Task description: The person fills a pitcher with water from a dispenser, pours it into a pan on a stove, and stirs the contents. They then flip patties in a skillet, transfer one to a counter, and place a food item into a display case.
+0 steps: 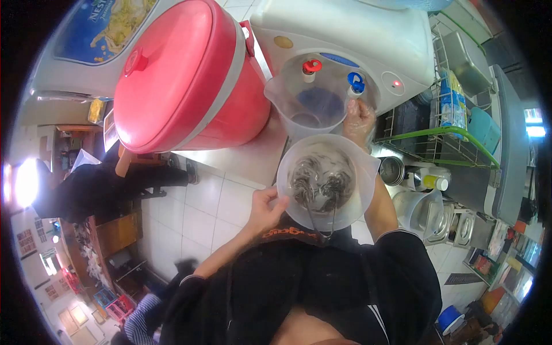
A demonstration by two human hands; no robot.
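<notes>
My left hand [268, 209] is closed at the left side of a translucent plastic jug [363, 187], held in front of my chest. Inside this jug are dark, streaky contents [322, 181] that I cannot identify, and a thin metal utensil [314, 221] leans over its near rim. My right hand [360, 122], in a clear plastic glove, is closed at the right side of a second translucent jug [307, 118]. That jug is under the red tap [311, 66] and blue tap [356, 84] of a white water dispenser [345, 29]. The fingers are just below the blue tap.
A large red lidded drink cooler [190, 75] stands on the counter [253, 152] at left. To the right are a wire rack [454, 135], bottles [434, 181] and another clear jug [422, 210]. A person in dark clothes [103, 187] is at far left.
</notes>
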